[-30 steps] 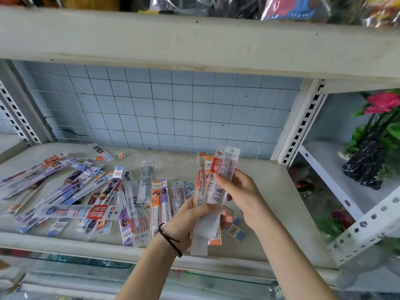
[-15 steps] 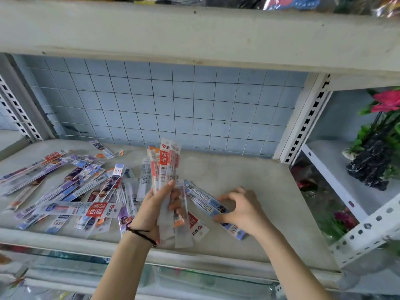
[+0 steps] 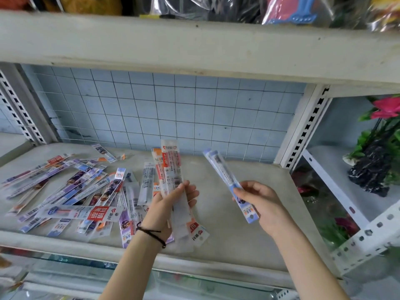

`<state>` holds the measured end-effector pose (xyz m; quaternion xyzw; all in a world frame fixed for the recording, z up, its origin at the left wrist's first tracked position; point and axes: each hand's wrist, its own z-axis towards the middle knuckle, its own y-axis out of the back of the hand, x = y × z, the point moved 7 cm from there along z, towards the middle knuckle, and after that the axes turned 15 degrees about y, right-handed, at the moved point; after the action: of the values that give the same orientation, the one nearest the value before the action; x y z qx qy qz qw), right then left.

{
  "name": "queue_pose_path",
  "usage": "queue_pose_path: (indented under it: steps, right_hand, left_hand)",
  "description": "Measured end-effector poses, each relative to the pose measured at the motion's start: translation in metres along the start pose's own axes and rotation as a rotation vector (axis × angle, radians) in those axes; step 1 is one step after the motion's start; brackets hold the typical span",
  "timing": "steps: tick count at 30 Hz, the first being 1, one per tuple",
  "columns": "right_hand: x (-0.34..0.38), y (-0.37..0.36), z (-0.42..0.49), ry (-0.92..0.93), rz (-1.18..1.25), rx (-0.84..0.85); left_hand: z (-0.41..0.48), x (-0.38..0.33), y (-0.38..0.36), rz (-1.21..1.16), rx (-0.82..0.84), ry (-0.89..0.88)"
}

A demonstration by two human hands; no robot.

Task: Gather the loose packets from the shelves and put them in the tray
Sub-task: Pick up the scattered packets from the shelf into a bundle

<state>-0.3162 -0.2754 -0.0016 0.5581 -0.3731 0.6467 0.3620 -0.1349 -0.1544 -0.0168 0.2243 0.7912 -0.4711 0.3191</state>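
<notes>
Left hand grips upright packet bundle; right hand pinches blue packets, probably two. More packets on shelf.

A pale blue tiled wall with dark grout lines backs the bay. Below it runs a worn, off-white shelf. An upper board with the same chipped finish spans overhead and carries plastic-wrapped goods. White slotted uprights frame the bay on both sides. To the right, a neighbouring white rack holds artificial flowers beside a dark rock ornament. The light is soft and even.
</notes>
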Motion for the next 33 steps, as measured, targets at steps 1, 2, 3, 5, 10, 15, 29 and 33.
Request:
queue_pose_path:
  steps: [1,2,3,5,10,15,29,33]
  right_hand:
    - [0.006,-0.003,-0.002,-0.002,0.073,0.026]
    - [0.010,-0.007,-0.004,-0.006,0.115,0.063]
    - [0.012,-0.011,-0.006,-0.015,0.127,0.105]
    - [0.010,-0.018,-0.010,-0.040,0.093,0.181]
    - [-0.003,-0.023,-0.021,-0.094,-0.019,0.300]
    - [-0.002,-0.019,-0.021,-0.124,0.126,0.234]
    - [-0.026,-0.025,-0.004,-0.137,0.640,-0.360]
    - [-0.013,-0.019,0.012,-0.068,0.521,-0.283]
  left_hand:
    - [0.001,0.000,-0.005,-0.002,-0.008,-0.004]
    - [0.003,0.000,-0.009,-0.004,-0.010,-0.007]
    - [0.004,0.000,-0.013,-0.006,-0.012,-0.006]
    - [0.007,0.000,-0.018,0.011,-0.034,0.007]
    - [0.012,0.002,-0.017,0.039,-0.078,0.039]
    - [0.012,0.001,0.003,-0.042,-0.142,-0.037]
    - [-0.003,0.025,-0.022,0.001,0.074,0.056]
    - [-0.011,0.037,-0.035,0.043,0.294,0.254]
